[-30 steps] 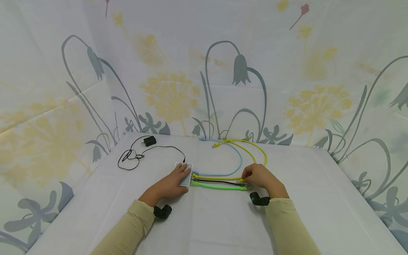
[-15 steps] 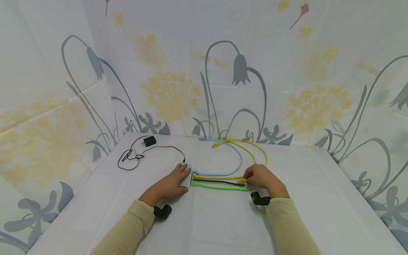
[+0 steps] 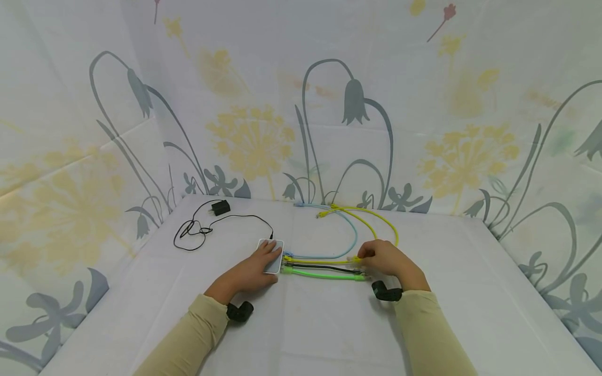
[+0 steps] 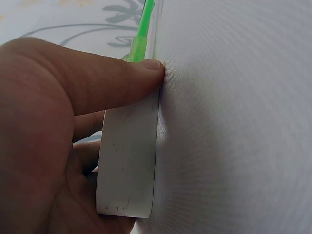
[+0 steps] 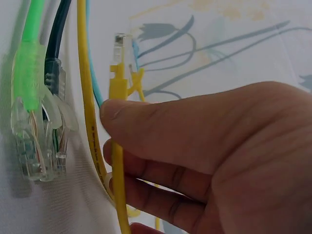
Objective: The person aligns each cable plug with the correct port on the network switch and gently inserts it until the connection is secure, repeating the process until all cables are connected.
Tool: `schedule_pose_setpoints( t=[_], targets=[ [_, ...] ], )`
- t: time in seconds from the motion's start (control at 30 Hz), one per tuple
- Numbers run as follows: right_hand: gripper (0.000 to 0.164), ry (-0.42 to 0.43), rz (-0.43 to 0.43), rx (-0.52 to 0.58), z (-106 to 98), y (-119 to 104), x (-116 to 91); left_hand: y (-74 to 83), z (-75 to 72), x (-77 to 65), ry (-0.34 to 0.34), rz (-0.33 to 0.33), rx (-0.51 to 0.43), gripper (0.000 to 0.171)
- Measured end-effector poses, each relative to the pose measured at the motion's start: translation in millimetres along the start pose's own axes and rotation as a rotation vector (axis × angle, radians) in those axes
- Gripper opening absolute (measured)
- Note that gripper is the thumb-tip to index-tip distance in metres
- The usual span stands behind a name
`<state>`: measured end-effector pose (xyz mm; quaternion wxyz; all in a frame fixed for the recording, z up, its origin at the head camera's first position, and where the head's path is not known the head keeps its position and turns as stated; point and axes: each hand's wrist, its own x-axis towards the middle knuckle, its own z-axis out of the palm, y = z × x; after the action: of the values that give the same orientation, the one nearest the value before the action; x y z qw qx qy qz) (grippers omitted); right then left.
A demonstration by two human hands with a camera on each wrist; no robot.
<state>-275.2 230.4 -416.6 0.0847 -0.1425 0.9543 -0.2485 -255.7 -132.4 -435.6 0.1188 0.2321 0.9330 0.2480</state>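
My left hand [image 3: 251,270] grips a small white network switch [image 4: 127,161], with the fingers over its top and the thumb [image 4: 122,80] along its near side. Blue, yellow, black and green network cables run rightward from it. In my right hand [image 3: 388,261], thumb and fingers pinch a yellow network cable [image 5: 118,90] just behind its clear plug [image 5: 118,46], which points left toward the switch. Under that hand passes another yellow cable [image 5: 87,92]. Beside it lie the clear-plugged ends of the green cable [image 5: 28,87] and the black cable [image 5: 54,68].
A black power adapter [image 3: 220,208] lies at the back left, its thin cord [image 3: 190,230] looped on the white tabletop and running to the switch. The blue cable [image 3: 354,232] and both yellow cables curve toward the back. A flower-printed sheet [image 3: 263,104] stands behind.
My right hand has shifted slightly right and raised the yellow plug away from the black cable's end. The yellow loop behind moved a little right. My left hand has stayed put.
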Motion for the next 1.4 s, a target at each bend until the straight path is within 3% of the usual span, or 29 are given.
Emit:
schedule_pose_setpoints(
  t=[0.73,1.4],
  targets=[
    [0.013,0.138,-0.052,0.039,10,-9,6,1.0,-0.9,-0.4,-0.003,0.000,-0.017,0.071],
    [0.012,0.127,-0.078,0.046,22,-27,14,-1.7,-0.9,-0.5,-0.010,0.003,-0.018,0.072]
  ],
)
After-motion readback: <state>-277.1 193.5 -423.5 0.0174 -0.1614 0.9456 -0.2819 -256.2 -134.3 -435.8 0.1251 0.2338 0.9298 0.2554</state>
